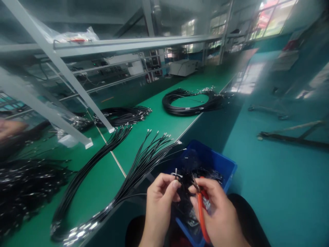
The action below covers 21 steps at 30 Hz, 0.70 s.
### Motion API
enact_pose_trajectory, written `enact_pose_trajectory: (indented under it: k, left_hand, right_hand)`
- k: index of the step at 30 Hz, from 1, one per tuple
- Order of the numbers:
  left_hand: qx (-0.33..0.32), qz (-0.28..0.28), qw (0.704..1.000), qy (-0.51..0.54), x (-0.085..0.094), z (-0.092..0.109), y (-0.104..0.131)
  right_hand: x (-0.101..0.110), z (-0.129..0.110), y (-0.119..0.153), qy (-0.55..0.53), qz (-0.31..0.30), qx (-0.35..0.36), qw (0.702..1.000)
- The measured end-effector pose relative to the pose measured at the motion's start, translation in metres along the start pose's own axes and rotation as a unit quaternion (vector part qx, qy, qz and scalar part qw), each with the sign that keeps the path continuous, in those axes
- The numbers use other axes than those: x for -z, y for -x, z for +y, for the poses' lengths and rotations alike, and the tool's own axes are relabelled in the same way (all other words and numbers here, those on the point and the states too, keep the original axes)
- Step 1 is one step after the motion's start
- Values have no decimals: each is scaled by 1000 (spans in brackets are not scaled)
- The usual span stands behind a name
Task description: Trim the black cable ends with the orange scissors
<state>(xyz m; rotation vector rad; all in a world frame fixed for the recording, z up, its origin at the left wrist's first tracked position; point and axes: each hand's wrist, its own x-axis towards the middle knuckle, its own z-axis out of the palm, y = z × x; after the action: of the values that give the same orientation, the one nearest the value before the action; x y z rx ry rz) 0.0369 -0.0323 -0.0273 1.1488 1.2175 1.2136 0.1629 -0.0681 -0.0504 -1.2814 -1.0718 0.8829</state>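
The left hand [162, 193], low in the middle of the frame, has thumb and fingers pinched on a black cable end [176, 174] with pale tips sticking up. Just beside it, right of centre, the right hand [219, 209] is closed round a pair of orange-handled cutters [201, 216], points angled up toward the cable; whether the blades are parted I can't make out from here. Both hands are over a blue bin [223, 160] with dark scraps and clear bits inside, lower right of centre.

Alongside runs a green table [151, 128]. A long looped bundle of black cables [147, 159] lies across its lower left, silvery ends fanned toward the bin. There's a round coil [180, 110] farther back near the middle, another bunch [125, 116] left of that, and a blurred dark heap [28, 188] at the left edge. Above the heap, I glimpse somebody else's bare skin, too smeared to read. White rack posts [83, 91] rise at upper left.
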Motion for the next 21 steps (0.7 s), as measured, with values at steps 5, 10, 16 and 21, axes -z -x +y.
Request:
enact_pose_trajectory:
  k: [5,10,16,21]
  left_hand:
    - [1,23,999,31,-3,3,-3]
    - [-1,25,999,27,-10,6,0]
    - [-1,10,1000,-6,-10,3,1]
    - [-26,17,997,-65,-10,-3,0]
  right_hand:
    - [4,-11,4,-163,-182,-214,946]
    - [5,-18,-5,-229,-242,-275,902]
    - [3,-20,-10,-218,-230,-285,905]
    - [0,-14,-9,-204,-216,-288,910]
